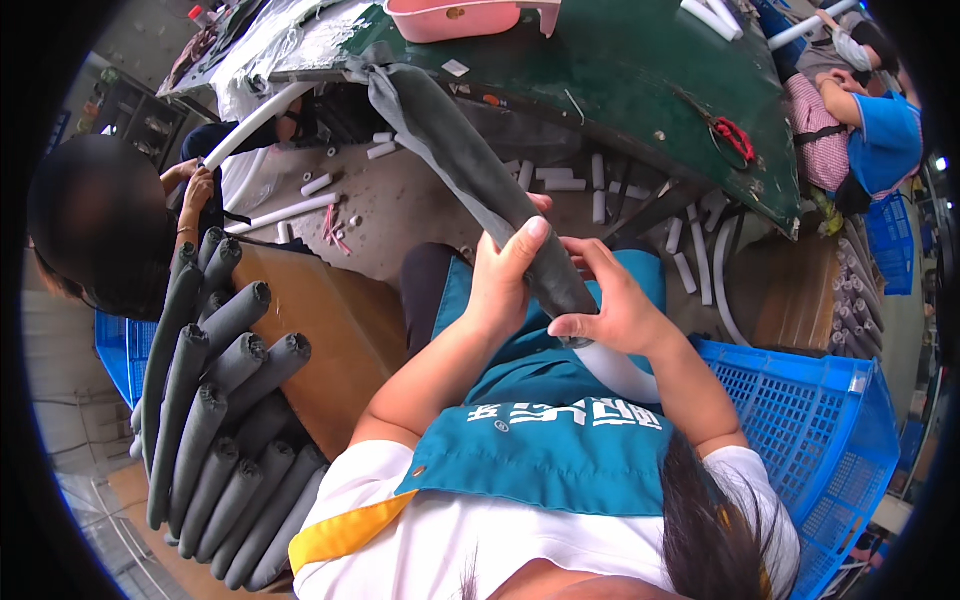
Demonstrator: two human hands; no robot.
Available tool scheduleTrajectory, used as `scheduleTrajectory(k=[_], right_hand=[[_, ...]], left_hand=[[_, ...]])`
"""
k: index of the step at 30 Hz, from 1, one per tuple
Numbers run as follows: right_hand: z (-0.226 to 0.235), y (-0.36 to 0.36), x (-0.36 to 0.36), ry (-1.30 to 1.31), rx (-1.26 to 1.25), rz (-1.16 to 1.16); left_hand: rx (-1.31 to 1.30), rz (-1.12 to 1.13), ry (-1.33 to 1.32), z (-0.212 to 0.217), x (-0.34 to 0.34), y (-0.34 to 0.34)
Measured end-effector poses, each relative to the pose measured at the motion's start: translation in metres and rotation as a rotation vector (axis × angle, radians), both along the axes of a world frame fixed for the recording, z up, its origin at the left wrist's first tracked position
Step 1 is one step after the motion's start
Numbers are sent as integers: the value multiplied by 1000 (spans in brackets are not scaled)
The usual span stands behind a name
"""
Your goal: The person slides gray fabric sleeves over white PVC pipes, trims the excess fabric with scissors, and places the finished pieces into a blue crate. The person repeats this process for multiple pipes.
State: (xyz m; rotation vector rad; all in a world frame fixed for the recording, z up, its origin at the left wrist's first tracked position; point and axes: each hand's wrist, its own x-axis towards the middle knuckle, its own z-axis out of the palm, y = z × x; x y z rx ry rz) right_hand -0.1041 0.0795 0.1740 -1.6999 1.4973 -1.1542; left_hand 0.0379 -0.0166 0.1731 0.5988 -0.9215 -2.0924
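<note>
A dark grey fabric sleeve (450,140) runs slantwise in front of me, from the table edge down toward my lap. Its upper part looks loose and flattened, while the lower part is rounded. From the lower end a white foam tube (615,372) sticks out over my teal apron. My left hand (503,275) wraps round the sleeve near its middle, thumb on top. Closer to me, my right hand (622,305) grips the sleeve's lower end, with fingers on its far side and thumb by the opening.
Many grey covered tubes (235,400) are piled at left beside a cardboard box (320,330). A blue crate (800,410) stands at right. The green table (620,90) carries a pink basket (450,20) and red-handled scissors (733,138). White tube pieces litter the floor; people work on both sides.
</note>
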Motion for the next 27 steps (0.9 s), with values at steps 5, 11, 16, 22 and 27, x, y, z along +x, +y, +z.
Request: scheduleTrajectory(k=[5, 11, 16, 22, 27], right_hand=[[47, -22, 3, 85, 59, 17], [91, -69, -3, 717, -500, -65], [56, -70, 8, 371, -365, -77], [24, -53, 6, 87, -338, -224], [20, -47, -21, 543, -454, -358]], left_hand=[[-519, 80, -17, 14, 5, -34], [-548, 255, 800, 104, 52, -79], [-717, 250, 278, 96, 43, -63], [-779, -153, -100, 51, 10, -39], [-720, 74, 89, 62, 20, -37]])
